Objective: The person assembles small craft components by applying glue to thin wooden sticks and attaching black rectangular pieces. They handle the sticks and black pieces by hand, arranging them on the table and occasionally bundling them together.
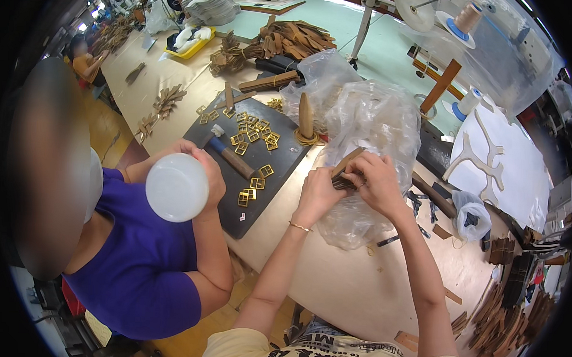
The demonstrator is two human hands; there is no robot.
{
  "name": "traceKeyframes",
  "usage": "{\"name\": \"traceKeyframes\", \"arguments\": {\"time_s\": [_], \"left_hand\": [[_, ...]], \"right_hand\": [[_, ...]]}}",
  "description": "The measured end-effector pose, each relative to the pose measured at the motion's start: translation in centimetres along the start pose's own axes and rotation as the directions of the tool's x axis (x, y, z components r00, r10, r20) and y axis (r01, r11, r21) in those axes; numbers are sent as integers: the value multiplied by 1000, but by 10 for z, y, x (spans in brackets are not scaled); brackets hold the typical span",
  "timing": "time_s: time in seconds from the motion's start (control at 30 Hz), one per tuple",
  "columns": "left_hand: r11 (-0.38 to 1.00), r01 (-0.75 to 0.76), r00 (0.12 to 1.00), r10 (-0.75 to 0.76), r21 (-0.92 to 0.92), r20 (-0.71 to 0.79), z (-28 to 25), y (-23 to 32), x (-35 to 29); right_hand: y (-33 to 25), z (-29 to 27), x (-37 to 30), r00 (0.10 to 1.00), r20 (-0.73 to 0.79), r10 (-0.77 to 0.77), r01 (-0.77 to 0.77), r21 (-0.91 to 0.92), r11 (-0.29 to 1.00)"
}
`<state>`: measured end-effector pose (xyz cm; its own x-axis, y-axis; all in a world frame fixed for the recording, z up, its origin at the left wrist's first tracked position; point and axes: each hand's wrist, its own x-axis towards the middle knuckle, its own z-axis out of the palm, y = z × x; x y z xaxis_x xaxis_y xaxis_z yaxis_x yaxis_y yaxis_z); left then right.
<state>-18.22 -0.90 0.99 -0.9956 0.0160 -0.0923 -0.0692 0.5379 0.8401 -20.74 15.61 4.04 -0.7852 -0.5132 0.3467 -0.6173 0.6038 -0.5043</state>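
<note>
A small stack of brown leather strips (347, 163) is pinched between my two hands above the table. My left hand (322, 191) grips the stack from its left side, fingers curled in. From the right, my right hand (375, 181) closes over it with bent fingers, which partly hide the strips. A crumpled clear plastic bag (379, 128) lies just beyond and beneath my hands. To their left, a black mat (275, 172) bears several gold buckles (253, 130) and a hammer (233, 159) with a wooden handle. An upright wooden piece (306, 116) stands near the mat's far right corner.
At left, a co-worker in a purple shirt (141, 261) holds a round white container (177, 187) close to the mat. Bundled leather strips (297, 40) and a yellow tray (190, 43) lie farther back. Thread spools (464, 24) stand at far right; more strips (498, 321) lie at near right.
</note>
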Motion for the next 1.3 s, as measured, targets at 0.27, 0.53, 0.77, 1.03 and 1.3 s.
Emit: {"name": "traceKeyframes", "arguments": {"time_s": [0.27, 0.53, 0.77, 1.03, 1.3], "left_hand": [[1000, 1, 1000, -1, -15, -20, -5, 5, -3], [998, -31, 999, 33, 47, -31, -2, 5, -2], [998, -66, 996, 68, 23, -57, -1, 1, -2], [1000, -28, 993, 29, 6, -116, -11, 2, -2], [993, 26, 999, -30, -114, -31, -16, 1, -1]], "right_hand": [[-9, -8, 2, 1000, 22, 18, -18, -13, 1000], [-10, -12, 0, 994, 58, 92, -93, 11, 996], [-6, -12, 1, 991, -66, 120, -118, 30, 993], [12, -37, 4, 978, -209, -9, -56, -303, 951], [1, -21, 3, 983, -152, -99, 76, -150, 986]]}}
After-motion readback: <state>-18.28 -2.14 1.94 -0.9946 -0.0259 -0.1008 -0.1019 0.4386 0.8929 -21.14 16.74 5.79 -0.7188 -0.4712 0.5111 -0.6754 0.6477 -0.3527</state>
